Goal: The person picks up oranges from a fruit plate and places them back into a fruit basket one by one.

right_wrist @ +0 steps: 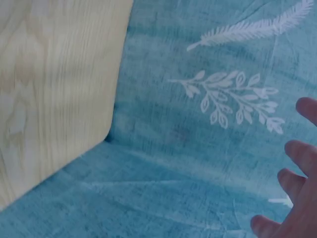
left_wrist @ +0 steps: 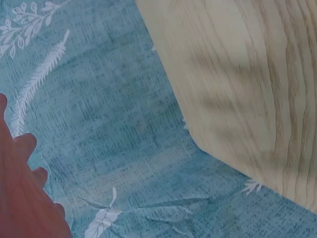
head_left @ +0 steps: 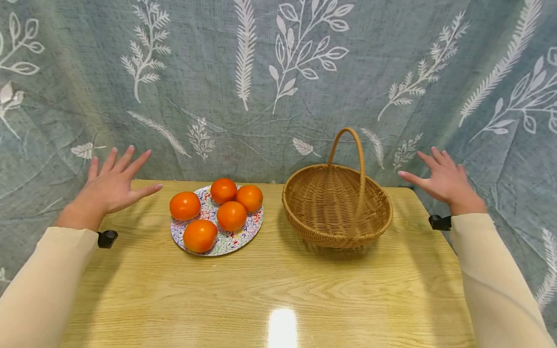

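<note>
A round white plate with a multicoloured scribbled pattern [head_left: 243, 237] is set at the far left of a pale yellow wood-grained table [head_left: 217, 299]. Five glossy, round, orange-red fruits are borne by it: one at the left rim [head_left: 184, 206], one at the far side [head_left: 224, 190], one at the far right [head_left: 250, 198], one near the middle [head_left: 231, 216] and one at the near left [head_left: 200, 236]. To the right of the plate, and apart from it, a round brown woven wicker basket [head_left: 330, 198] is placed, spanned by a tall arched wicker handle [head_left: 362, 179].

The left hand [head_left: 109, 191] is held out at the table's far left corner, its fingers straight and widely spread; the plate is reached by neither its thumb nor its fingertips. The right hand [head_left: 446, 181] is held out at the far right corner in the same manner, its thumb pointed towards the basket and kept apart from it.

Both forearms are covered by cream-coloured long sleeves [head_left: 43, 285], and a small black device [head_left: 107, 239] is worn at each wrist. The far side is backed by a grey-green cloth printed with white leaves and sprigs [head_left: 196, 48]. At the near side, a bright white reflection [head_left: 282, 328] is cast on the tabletop.
</note>
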### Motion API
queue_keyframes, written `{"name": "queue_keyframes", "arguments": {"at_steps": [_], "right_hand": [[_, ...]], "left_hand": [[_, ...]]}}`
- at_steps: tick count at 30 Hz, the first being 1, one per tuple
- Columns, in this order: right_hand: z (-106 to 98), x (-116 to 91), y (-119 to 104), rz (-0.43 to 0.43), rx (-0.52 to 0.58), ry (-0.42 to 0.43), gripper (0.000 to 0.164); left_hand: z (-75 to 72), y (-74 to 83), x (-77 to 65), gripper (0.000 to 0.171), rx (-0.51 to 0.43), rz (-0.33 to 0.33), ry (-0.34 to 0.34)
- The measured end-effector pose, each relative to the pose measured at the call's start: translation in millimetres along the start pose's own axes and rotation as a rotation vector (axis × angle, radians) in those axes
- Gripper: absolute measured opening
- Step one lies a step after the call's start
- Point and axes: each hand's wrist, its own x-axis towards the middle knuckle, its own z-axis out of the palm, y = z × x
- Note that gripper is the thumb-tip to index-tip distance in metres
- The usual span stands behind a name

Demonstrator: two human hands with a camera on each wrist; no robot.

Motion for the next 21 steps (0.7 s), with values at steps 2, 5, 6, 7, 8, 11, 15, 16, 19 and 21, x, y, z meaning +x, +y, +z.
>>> {"name": "queue_keyframes", "arguments": {"at_steps": [2, 5, 6, 7, 8, 11, 15, 16, 19, 21], "right_hand": [[2, 0, -1, -0.025, 0.011, 0.014, 0.103], [6, -2, -4, -0.056, 0.054, 0.016, 0.1], [8, -4, -5, -0.064, 0.077, 0.01, 0.099], [10, -5, -6, -0.071, 0.106, 0.001, 0.099], [13, -7, -7, -0.075, 0.133, -0.007, 0.098], [22, -12, -11, -0.084, 0.206, -0.022, 0.096], [36, -15, -14, -0.109, 0.256, -0.01, 0.092], [39, -16, -14, -0.117, 0.263, -0.009, 0.091], [48, -17, -14, -0.138, 0.3, -0.002, 0.086], [53, -19, -14, -0.148, 0.335, -0.002, 0.083]], "left_hand": [[1.5, 0.7, 0.9, 0.097, 0.011, 0.007, 0.004], [6.3, 2.9, 2.1, 0.096, 0.006, 0.022, 0.013], [8.6, 4.0, 2.6, 0.096, 0.003, 0.028, 0.014], [10.8, 5.5, 2.9, 0.096, -0.007, 0.036, 0.011], [13.0, 7.2, 2.9, 0.096, -0.019, 0.042, 0.009], [20.6, 12.3, 2.5, 0.096, -0.053, 0.063, 0.011], [29.1, 19.8, -0.3, 0.093, -0.102, 0.095, 0.047], [31.2, 21.6, -1.2, 0.092, -0.121, 0.106, 0.056], [37.7, 27.1, -3.8, 0.089, -0.174, 0.135, 0.091], [41.9, 30.1, -4.7, 0.087, -0.222, 0.15, 0.101]]}}
